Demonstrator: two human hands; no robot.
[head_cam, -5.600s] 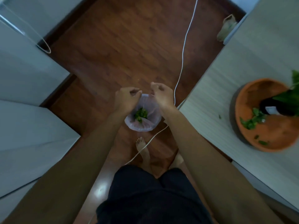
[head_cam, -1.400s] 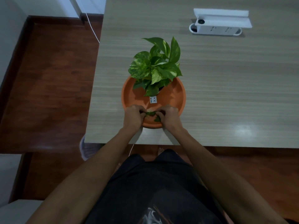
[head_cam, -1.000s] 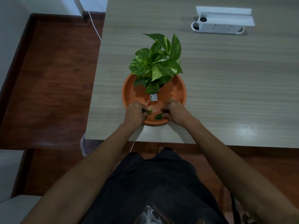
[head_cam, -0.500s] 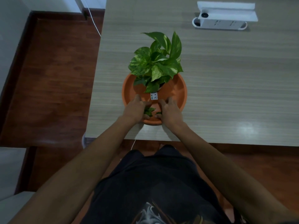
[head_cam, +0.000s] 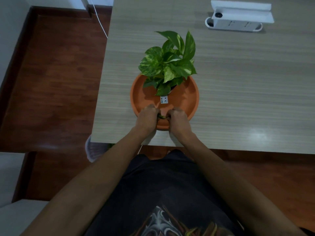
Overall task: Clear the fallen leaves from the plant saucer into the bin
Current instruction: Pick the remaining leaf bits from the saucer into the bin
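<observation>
An orange plant saucer (head_cam: 190,97) sits near the left front corner of the wooden table (head_cam: 238,82), with a green variegated plant (head_cam: 167,65) standing in it. Both hands are at the saucer's near rim. My left hand (head_cam: 147,117) and my right hand (head_cam: 177,119) are curled into fists close together, pinching a small clump of green fallen leaves (head_cam: 161,117) between them. The bin (head_cam: 92,151), lined with a pale plastic bag, stands on the floor under the table's left front corner, mostly hidden by the table and my left arm.
A white power strip holder (head_cam: 238,17) lies at the table's far right. A white cable (head_cam: 98,19) runs down past the table's left edge to the dark wooden floor (head_cam: 51,82). A pale cabinet edge (head_cam: 10,176) lies at lower left.
Earlier both hands were at the bin bag on the floor. In the last second the hands swept the loose leaves together at the saucer's near rim and their fingers closed on them.
</observation>
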